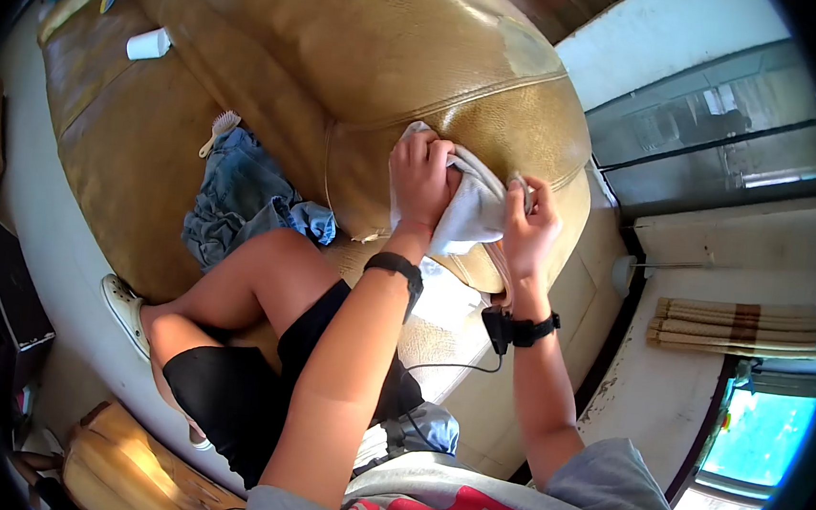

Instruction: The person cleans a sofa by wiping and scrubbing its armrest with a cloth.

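Observation:
A piece of white-grey fabric (pixel 472 207) is bunched up in front of the sofa's padded arm; its folds hide what kind of garment or cloth it is. My left hand (pixel 422 177) is closed over its upper left side, knuckles up. At the fabric's right edge, my right hand (pixel 532 228) pinches a bit of it between thumb and fingers. Black bands circle both of my wrists, and a thin cable runs from the right one. Left of my left hand, crumpled blue denim (pixel 245 194) lies on the seat.
The brown leather sofa (pixel 254 13) curves around in front of me. On it lie a hairbrush (pixel 220 131) and a white cup (pixel 149 44) on its side. A wooden seat (pixel 137 469) stands at lower left. A wall and window are on the right.

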`<move>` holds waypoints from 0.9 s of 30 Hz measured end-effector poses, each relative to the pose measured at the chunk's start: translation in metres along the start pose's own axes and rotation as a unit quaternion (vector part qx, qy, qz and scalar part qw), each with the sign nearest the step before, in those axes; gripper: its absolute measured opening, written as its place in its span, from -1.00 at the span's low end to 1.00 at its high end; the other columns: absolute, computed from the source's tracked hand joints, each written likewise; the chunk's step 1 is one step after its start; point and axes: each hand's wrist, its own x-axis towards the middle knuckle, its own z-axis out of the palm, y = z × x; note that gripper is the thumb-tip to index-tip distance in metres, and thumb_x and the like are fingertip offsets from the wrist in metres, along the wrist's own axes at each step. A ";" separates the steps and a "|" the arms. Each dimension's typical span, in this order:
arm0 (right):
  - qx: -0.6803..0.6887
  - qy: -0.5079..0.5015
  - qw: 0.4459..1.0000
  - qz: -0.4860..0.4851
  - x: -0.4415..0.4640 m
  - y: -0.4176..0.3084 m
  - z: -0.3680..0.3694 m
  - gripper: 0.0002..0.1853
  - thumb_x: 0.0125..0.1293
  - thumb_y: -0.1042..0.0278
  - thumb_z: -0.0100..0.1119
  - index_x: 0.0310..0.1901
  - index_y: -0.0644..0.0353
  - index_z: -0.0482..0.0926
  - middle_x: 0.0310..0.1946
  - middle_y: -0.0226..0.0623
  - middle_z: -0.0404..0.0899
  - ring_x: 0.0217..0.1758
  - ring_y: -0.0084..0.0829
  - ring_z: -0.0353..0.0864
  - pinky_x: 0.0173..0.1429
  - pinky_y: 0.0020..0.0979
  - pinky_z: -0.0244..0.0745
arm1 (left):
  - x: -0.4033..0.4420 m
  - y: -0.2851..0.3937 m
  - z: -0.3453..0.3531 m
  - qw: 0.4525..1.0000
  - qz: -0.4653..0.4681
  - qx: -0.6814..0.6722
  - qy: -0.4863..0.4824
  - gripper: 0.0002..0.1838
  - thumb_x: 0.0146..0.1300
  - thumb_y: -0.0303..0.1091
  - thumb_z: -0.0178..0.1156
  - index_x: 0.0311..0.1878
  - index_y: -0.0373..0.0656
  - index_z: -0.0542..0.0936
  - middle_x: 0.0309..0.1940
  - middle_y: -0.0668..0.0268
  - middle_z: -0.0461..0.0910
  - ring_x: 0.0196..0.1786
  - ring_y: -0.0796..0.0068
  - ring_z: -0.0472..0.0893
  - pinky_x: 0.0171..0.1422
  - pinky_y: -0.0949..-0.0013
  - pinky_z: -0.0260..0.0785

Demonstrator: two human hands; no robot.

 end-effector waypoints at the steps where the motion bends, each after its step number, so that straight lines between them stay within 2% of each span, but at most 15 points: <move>1: 0.025 -0.004 0.999 0.019 -0.009 0.007 0.001 -0.83 0.46 0.36 0.37 -0.06 0.28 0.71 -0.50 -0.31 0.63 -0.44 -0.60 0.54 -0.32 -0.45 0.49 | -0.003 0.000 -0.006 1.000 0.017 0.004 -0.008 -0.72 0.09 -0.42 0.25 -0.09 0.01 0.59 -0.01 0.24 0.57 0.08 0.02 0.54 0.22 -0.03 0.36; 3: 0.043 0.011 0.999 0.020 -0.027 0.014 0.006 -0.85 0.46 0.37 0.37 -0.09 0.27 0.70 -0.56 -0.38 0.53 -0.49 -0.62 0.43 -0.38 -0.43 0.40 | -0.014 -0.003 -0.018 0.998 0.050 0.014 -0.025 -0.76 0.14 -0.36 0.25 -0.09 0.01 0.61 0.00 0.26 0.58 0.11 0.04 0.56 0.28 -0.02 0.40; 6: 0.042 -0.015 0.997 0.059 -0.047 0.012 0.002 -0.86 0.47 0.38 0.36 -0.09 0.26 0.69 -0.58 -0.38 0.50 -0.52 -0.60 0.37 -0.41 -0.42 0.35 | -0.059 -0.011 -0.041 0.995 0.029 0.057 -0.082 -0.78 0.21 -0.43 0.25 -0.07 -0.04 0.61 0.05 0.22 0.58 0.15 0.00 0.55 0.33 -0.02 0.39; 7: 0.050 -0.033 0.996 0.068 -0.052 0.018 -0.001 -0.85 0.47 0.36 0.37 -0.08 0.26 0.70 -0.58 -0.35 0.52 -0.53 -0.61 0.40 -0.41 -0.42 0.37 | -0.071 -0.011 -0.049 0.992 0.025 0.075 -0.095 -0.79 0.21 -0.45 0.25 -0.07 -0.05 0.60 0.06 0.20 0.57 0.16 -0.02 0.54 0.33 -0.02 0.39; 9: 0.027 -0.018 0.999 0.008 -0.061 0.031 -0.003 -0.83 0.47 0.34 0.38 -0.07 0.26 0.70 -0.56 -0.27 0.59 -0.53 -0.57 0.46 -0.39 -0.40 0.42 | -0.085 0.001 -0.068 0.991 0.008 0.048 -0.127 -0.79 0.22 -0.45 0.25 -0.07 -0.08 0.60 0.07 0.17 0.56 0.17 -0.04 0.54 0.31 -0.03 0.40; 12: -0.010 -0.048 0.996 0.069 -0.072 0.037 -0.021 -0.80 0.46 0.32 0.39 -0.07 0.28 0.69 -0.52 -0.20 0.66 -0.52 -0.53 0.51 -0.36 -0.37 0.47 | -0.086 0.021 -0.074 0.990 -0.008 0.021 -0.141 -0.78 0.16 -0.50 0.25 -0.10 -0.12 0.58 0.02 0.16 0.56 0.13 -0.04 0.54 0.25 -0.04 0.42; 15: -0.012 -0.026 0.993 0.113 -0.077 0.040 -0.043 -0.80 0.45 0.32 0.39 -0.07 0.28 0.70 -0.52 -0.20 0.66 -0.52 -0.51 0.51 -0.35 -0.36 0.48 | -0.078 0.044 -0.069 0.989 0.008 -0.001 -0.147 -0.80 0.13 -0.52 0.25 -0.14 -0.15 0.60 -0.02 0.16 0.58 0.09 -0.03 0.56 0.21 -0.02 0.45; 16: -0.002 0.019 0.996 0.086 -0.078 0.051 -0.046 -0.80 0.43 0.33 0.40 -0.07 0.27 0.70 -0.56 -0.25 0.61 -0.53 -0.52 0.50 -0.39 -0.36 0.44 | -0.076 0.052 -0.066 0.988 0.018 -0.009 -0.151 -0.81 0.13 -0.51 0.26 -0.16 -0.17 0.61 -0.04 0.16 0.59 0.09 -0.02 0.57 0.21 -0.01 0.47; 17: -0.049 0.029 0.993 0.101 -0.076 0.051 -0.058 -0.81 0.43 0.34 0.40 -0.07 0.26 0.71 -0.59 -0.28 0.56 -0.54 -0.53 0.49 -0.41 -0.34 0.41 | -0.072 0.064 -0.063 0.987 0.034 -0.026 -0.152 -0.82 0.13 -0.51 0.26 -0.17 -0.17 0.62 -0.04 0.16 0.61 0.09 -0.02 0.58 0.23 0.00 0.47; 20: -0.090 0.126 0.985 0.075 -0.068 0.074 -0.079 -0.82 0.45 0.33 0.37 -0.06 0.25 0.71 -0.60 -0.29 0.52 -0.56 -0.44 0.49 -0.39 -0.27 0.44 | -0.064 0.103 -0.048 0.979 0.083 -0.071 -0.173 -0.81 0.13 -0.51 0.27 -0.15 -0.19 0.66 -0.02 0.14 0.66 0.11 0.01 0.61 0.31 0.03 0.47; 21: -0.098 0.157 0.981 0.060 -0.065 0.086 -0.085 -0.78 0.46 0.31 0.36 -0.01 0.27 0.68 -0.54 -0.26 0.57 -0.53 -0.41 0.52 -0.36 -0.25 0.46 | -0.065 0.114 -0.041 0.973 0.085 -0.080 -0.200 -0.80 0.15 -0.51 0.27 -0.13 -0.20 0.67 0.01 0.13 0.67 0.12 0.00 0.63 0.30 0.04 0.49; 23: -0.090 0.179 0.976 0.090 -0.061 0.110 -0.092 -0.73 0.48 0.33 0.34 0.08 0.31 0.65 -0.38 -0.15 0.65 -0.41 -0.33 0.59 -0.25 -0.24 0.53 | -0.077 0.125 -0.015 0.961 0.107 -0.109 -0.229 -0.76 0.16 -0.51 0.28 -0.08 -0.21 0.70 0.07 0.14 0.69 0.16 0.01 0.64 0.33 0.05 0.51; 25: -0.039 0.191 0.977 0.080 -0.065 0.134 -0.085 -0.63 0.52 0.31 0.28 0.21 0.36 0.60 -0.17 -0.03 0.69 -0.24 -0.20 0.66 -0.08 -0.19 0.59 | -0.088 0.128 0.005 0.950 0.147 -0.082 -0.262 -0.66 0.19 -0.46 0.28 0.07 -0.20 0.71 0.22 0.18 0.69 0.28 0.06 0.63 0.43 0.05 0.48; 26: -0.063 0.159 0.982 0.081 -0.068 0.151 -0.078 -0.55 0.57 0.24 0.21 0.32 0.39 0.53 -0.04 0.07 0.68 -0.13 -0.07 0.68 0.04 -0.14 0.61 | -0.093 0.125 0.014 0.951 0.166 -0.063 -0.253 -0.64 0.22 -0.41 0.27 0.09 -0.19 0.71 0.25 0.19 0.69 0.30 0.06 0.61 0.45 0.04 0.46; 27: -0.094 0.111 0.986 0.081 -0.076 0.158 -0.071 -0.52 0.58 0.23 0.12 0.37 0.37 0.51 0.05 0.09 0.68 0.02 0.02 0.68 0.19 -0.03 0.55 | -0.096 0.124 0.020 0.951 0.183 -0.044 -0.246 -0.63 0.24 -0.36 0.26 0.12 -0.18 0.71 0.28 0.20 0.68 0.32 0.07 0.60 0.47 0.02 0.44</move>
